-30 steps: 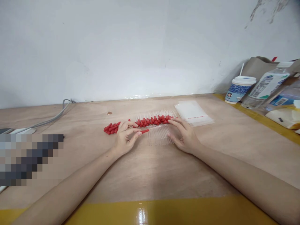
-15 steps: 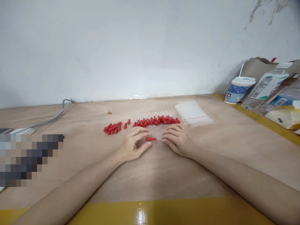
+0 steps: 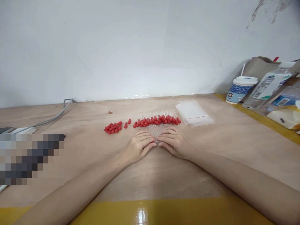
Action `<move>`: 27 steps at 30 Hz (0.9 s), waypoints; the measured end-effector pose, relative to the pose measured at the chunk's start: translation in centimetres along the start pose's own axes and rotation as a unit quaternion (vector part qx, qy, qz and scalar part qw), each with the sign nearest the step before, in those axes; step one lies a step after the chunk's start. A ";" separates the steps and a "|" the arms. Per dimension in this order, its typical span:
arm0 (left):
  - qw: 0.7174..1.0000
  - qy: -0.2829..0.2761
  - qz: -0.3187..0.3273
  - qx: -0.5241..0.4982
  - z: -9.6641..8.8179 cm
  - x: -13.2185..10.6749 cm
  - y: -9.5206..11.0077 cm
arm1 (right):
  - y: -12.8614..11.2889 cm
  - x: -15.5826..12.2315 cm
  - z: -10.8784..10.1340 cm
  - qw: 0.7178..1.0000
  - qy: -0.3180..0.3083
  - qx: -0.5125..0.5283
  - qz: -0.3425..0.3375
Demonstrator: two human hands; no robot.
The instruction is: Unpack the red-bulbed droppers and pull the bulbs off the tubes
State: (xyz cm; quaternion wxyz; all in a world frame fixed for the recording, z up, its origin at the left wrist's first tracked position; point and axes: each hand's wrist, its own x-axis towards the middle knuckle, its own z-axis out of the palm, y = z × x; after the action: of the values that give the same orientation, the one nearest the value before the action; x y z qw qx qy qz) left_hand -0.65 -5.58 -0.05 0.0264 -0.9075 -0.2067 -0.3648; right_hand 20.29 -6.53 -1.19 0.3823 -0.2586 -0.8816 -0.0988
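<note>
Bulb [image 3: 153,142] in hand is red and mostly hidden, only a sliver showing between the thumb and fingers of the left hand [image 3: 139,146], which are clamped on it. Facing it, the fingers of the right hand [image 3: 175,144] look closed on a clear tube [image 3: 157,140], though the pinch is largely covered, and how deep the tube sits in the bulb cannot be told. Both hands are low over the worktop [image 3: 131,184], fingertips nearly meeting, at the near end of the loose tubes [image 3: 160,129].

The step looks like seating bulb on tube. To do it well, keep the two in one line, grip the tube close to the bulb's mouth so that it is less likely to bend or snap, and press with a small twist rather than a hard shove. Holding the bulb by its neck should keep it from buckling. Wrists rested on the worktop would steady the push.

Just beyond, finished droppers [image 3: 161,119] lie in a row, red ends toward the person. Spare bulbs [image 3: 113,127] are heaped to the left, two lying apart; clear bags [image 3: 193,112] lie right of the row.
</note>
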 end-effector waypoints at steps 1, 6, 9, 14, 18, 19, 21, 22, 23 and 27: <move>1.000 -0.007 -0.001 0.001 0.0 0.0 0.1 | 0.0 0.0 0.0 1.000 0.001 0.003 -0.004; 0.999 -0.053 -0.008 0.003 -0.3 0.0 0.3 | -0.7 0.4 -0.9 1.000 -0.004 -0.018 -0.015; 0.998 -0.059 -0.010 0.000 -0.3 0.0 0.3 | -1.0 0.4 -1.3 0.999 0.002 -0.045 -0.020; 0.997 -0.071 -0.012 -0.005 -0.4 -0.1 0.5 | -1.0 0.3 -1.3 0.997 0.010 -0.068 -0.044; 0.996 -0.083 -0.022 -0.019 -0.6 0.1 0.8 | -0.7 0.1 -1.2 0.996 0.020 -0.060 -0.070; 0.996 -0.085 -0.024 -0.023 -0.6 0.2 0.9 | -0.7 0.1 -1.1 0.995 0.026 -0.058 -0.078; 0.995 -0.086 -0.026 -0.029 -0.7 0.2 0.8 | -0.5 0.1 -1.1 0.993 0.039 -0.056 -0.095; 0.995 -0.086 -0.027 -0.031 -0.7 0.1 0.8 | -0.5 0.0 -1.2 0.992 0.045 -0.057 -0.102; 0.995 -0.087 -0.026 -0.033 -0.7 0.1 0.7 | -0.4 0.0 -1.2 0.991 0.051 -0.059 -0.109; 0.996 -0.082 -0.019 -0.041 -0.7 0.0 0.5 | -0.4 -0.1 -1.3 0.989 0.048 -0.079 -0.119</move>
State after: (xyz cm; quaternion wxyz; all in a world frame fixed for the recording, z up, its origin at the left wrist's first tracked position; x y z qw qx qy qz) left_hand -0.95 -6.17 0.49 -0.0348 -0.9307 -0.2103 -0.2974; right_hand 20.95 -7.37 -0.41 0.3880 -0.1758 -0.8762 -0.2253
